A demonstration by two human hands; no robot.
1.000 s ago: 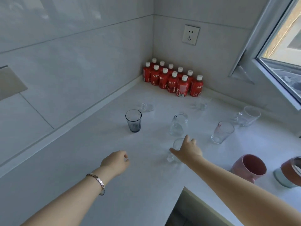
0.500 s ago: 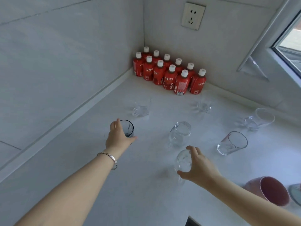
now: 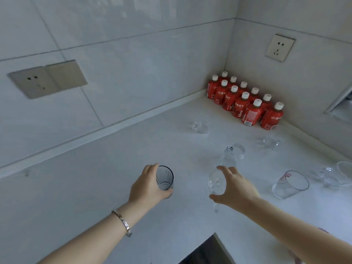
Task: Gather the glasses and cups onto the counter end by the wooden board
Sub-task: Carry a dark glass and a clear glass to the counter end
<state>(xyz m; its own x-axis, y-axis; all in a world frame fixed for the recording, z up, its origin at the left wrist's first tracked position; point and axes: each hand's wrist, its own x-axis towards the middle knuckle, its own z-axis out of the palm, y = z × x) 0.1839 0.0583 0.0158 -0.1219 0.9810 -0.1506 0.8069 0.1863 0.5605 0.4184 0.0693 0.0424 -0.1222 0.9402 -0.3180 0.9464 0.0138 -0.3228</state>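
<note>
My left hand (image 3: 147,186) grips a dark ribbed tumbler (image 3: 164,180) just above the white counter (image 3: 95,187). My right hand (image 3: 235,188) holds a clear stemmed glass (image 3: 216,184), fingers curled round its bowl, the stem hanging below. Beyond my right hand a clear glass jar (image 3: 231,155) stands upright. A clear tumbler with a red mark (image 3: 290,184) lies on its side at the right. A glass mug (image 3: 336,174) lies at the far right edge. Two small clear glasses (image 3: 199,127) (image 3: 269,141) sit nearer the corner. No wooden board is in view.
Several red bottles with white caps (image 3: 245,103) stand packed in the counter's back corner. Wall sockets (image 3: 280,47) (image 3: 46,79) sit on both tiled walls. The counter's inner cut-out edge (image 3: 214,235) lies near me, with a dark gap below.
My left hand has closed round the dark tumbler and brought it nearer. My right hand has lifted the stemmed glass. The view has swung left; the pink cup has left the frame.
</note>
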